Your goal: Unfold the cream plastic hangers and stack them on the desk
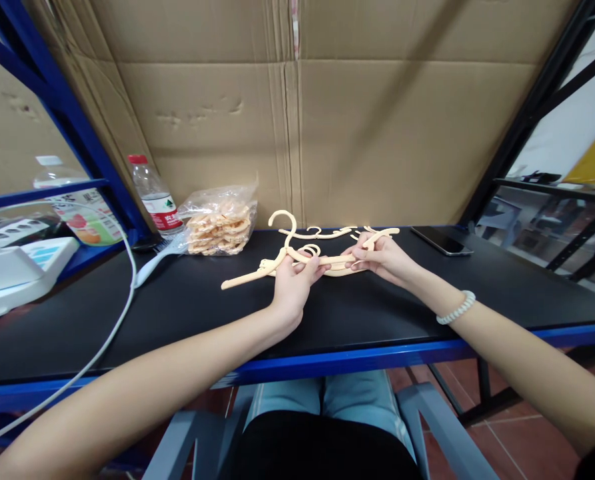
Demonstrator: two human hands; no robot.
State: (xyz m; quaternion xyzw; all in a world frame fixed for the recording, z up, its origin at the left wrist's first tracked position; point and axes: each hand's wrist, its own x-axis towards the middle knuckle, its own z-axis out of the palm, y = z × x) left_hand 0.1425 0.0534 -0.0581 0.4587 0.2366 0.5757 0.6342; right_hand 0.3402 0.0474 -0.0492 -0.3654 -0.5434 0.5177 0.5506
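Observation:
A cream plastic clothes hanger (251, 277) is held up above the black tabletop, its hook pointing upward. My left hand (294, 285) grips it just below the hook, thumb and fingers pinched together. Farther along the same hanger, my right hand (384, 259) closes on its right arm, near the curved end. Behind the hands, more cream hanger pieces (347, 272) lie on the table, partly covered by the held hanger and my fingers. Another thin hanger (297, 235) lies farther back by the cardboard.
A clear bag (222, 223) of cream hangers stands at the back left, beside a red-capped bottle (161, 207) and a pale plastic handle (160, 259). A white cable (127, 283) crosses the left side. The phone (442, 241) lies back right. Cardboard (402, 133) walls the back.

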